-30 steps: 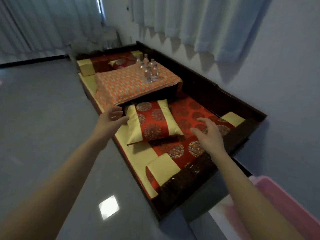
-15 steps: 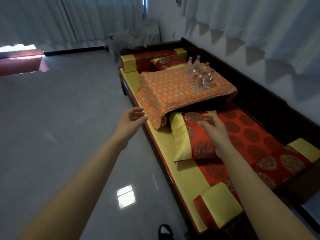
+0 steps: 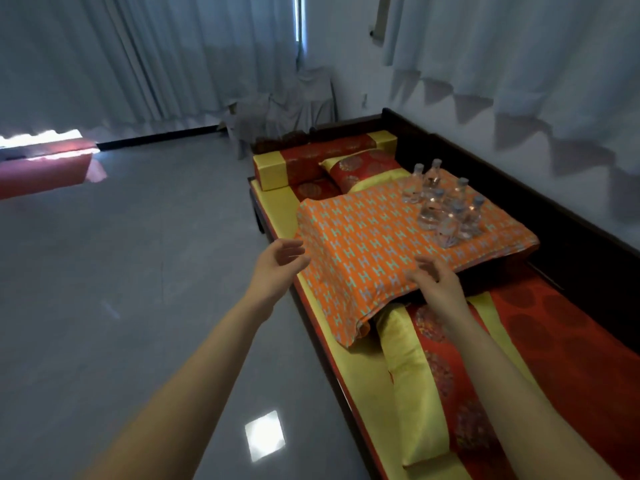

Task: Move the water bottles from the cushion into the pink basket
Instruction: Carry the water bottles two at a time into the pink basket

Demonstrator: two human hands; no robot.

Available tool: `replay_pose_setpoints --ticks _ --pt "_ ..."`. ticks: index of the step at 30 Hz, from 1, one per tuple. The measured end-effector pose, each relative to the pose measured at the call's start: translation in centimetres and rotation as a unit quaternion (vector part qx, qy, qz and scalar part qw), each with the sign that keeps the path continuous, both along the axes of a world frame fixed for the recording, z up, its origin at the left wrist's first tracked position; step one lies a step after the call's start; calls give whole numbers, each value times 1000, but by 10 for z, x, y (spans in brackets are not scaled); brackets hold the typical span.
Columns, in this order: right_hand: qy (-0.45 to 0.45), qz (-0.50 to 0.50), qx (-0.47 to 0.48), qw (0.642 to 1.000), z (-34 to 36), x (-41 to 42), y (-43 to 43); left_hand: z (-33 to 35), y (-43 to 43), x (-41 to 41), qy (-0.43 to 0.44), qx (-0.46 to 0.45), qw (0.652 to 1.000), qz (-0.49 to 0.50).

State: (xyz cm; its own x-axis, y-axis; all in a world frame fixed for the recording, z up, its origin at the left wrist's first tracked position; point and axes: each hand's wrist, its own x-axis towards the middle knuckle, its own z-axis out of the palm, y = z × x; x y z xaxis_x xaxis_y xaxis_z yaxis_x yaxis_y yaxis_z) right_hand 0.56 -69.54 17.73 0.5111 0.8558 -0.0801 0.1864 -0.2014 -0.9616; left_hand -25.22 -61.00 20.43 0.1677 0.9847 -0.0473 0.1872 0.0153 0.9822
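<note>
Several clear water bottles (image 3: 445, 206) stand upright in a cluster on the far right part of an orange patterned cushion (image 3: 374, 244). The cushion lies on a long dark wooden bench. My left hand (image 3: 278, 263) hovers open just left of the cushion's near corner, fingers apart and empty. My right hand (image 3: 434, 282) is stretched out over the cushion's near edge, fingers spread, holding nothing. Both hands are well short of the bottles. No pink basket is in view.
A red and yellow pillow (image 3: 422, 372) lies under my right forearm, partly tucked under the cushion. More red and yellow bolsters (image 3: 311, 161) sit at the bench's far end. Grey floor (image 3: 121, 289) stretches left. Curtains and a cloth-draped chair (image 3: 294, 102) line the back wall.
My view has swung left and moved closer along the bench; the pink basket has dropped out of sight. Both hands have advanced from the pillow to the orange cushion's near edge.
</note>
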Motion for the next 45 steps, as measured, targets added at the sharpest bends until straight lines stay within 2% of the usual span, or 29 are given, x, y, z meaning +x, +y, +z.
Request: replay_pose_setpoints --ticks 7,19,27,32,38,42,45 --pt "-15 -59 -22 998 -6 20 126 -11 142 20 5 -12 1000 -18" --pt "12 -253 -12 967 -30 54 298 -11 400 102 -3 -33 985 -168" --pt "70 -339 -44 937 -57 87 334 -50 474 180 14 -86 957 -277" --pt "52 -374 -2 926 -79 128 358 -70 510 250 29 -88 941 -326" --pt "17 -411 -22 911 -125 179 392 -105 533 335 88 -119 908 -391" --pt "-15 -431 -74 899 -151 203 416 -137 544 385 125 -100 889 -430" --pt "23 -459 -69 885 -168 222 427 -164 555 425 159 -72 867 -466"
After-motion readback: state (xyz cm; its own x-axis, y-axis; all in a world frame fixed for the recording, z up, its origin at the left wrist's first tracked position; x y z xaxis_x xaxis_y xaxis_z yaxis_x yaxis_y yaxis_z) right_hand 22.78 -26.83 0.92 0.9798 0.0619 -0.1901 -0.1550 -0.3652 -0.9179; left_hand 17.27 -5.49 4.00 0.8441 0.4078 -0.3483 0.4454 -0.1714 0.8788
